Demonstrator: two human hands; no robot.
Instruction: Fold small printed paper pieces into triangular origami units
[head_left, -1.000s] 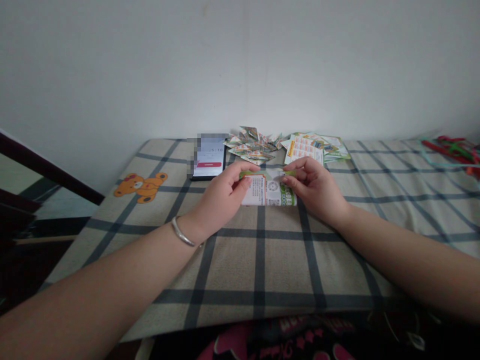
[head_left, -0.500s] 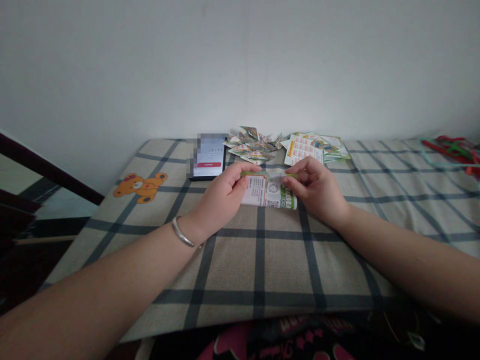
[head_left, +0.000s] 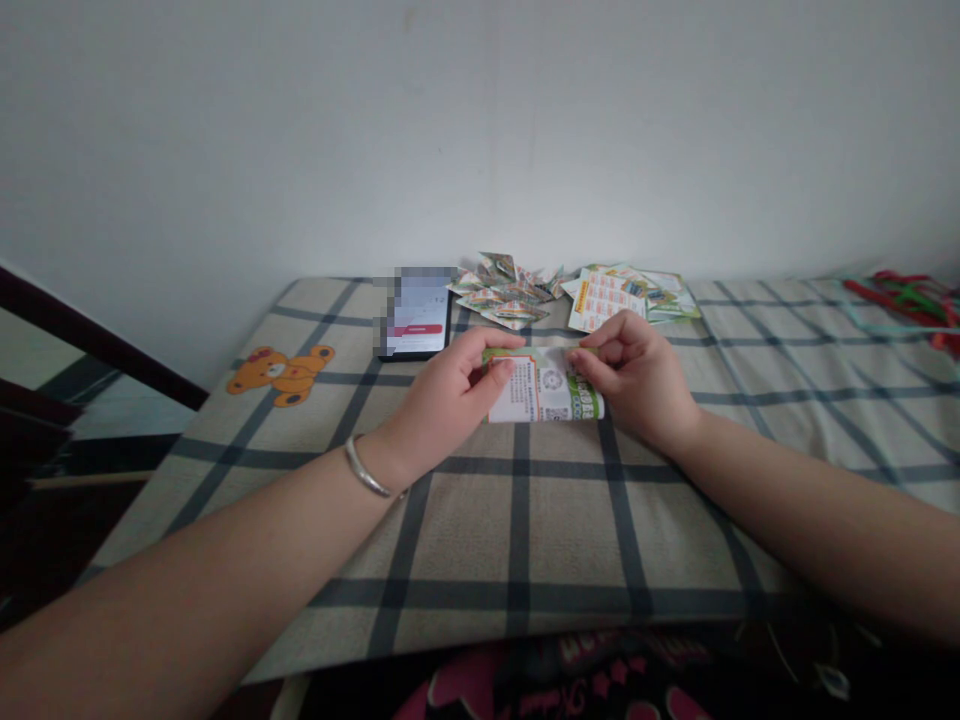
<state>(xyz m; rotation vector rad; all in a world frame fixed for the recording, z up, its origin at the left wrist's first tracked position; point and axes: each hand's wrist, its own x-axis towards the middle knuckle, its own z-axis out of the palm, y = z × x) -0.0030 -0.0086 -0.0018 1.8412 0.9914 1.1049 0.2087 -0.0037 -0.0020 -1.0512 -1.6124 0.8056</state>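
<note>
A folded printed paper, white and green with small text and a square code, is held just above the checked tablecloth. My left hand pinches its left end, thumb on the near face and fingers along the top edge. At the right end, the thumb and fingers of my right hand grip the top corner. Behind the paper lies a heap of small folded paper pieces. Right of that heap is a stack of flat printed sheets.
A phone with a lit screen lies left of the heap. An orange bear figure is on the cloth at left. Red and green items sit at the far right. The wall stands behind the table.
The paper has tilted so more of its printed face shows, and its right end has shifted slightly right. Both hands keep their hold, with the left thumb lying further over the face.
</note>
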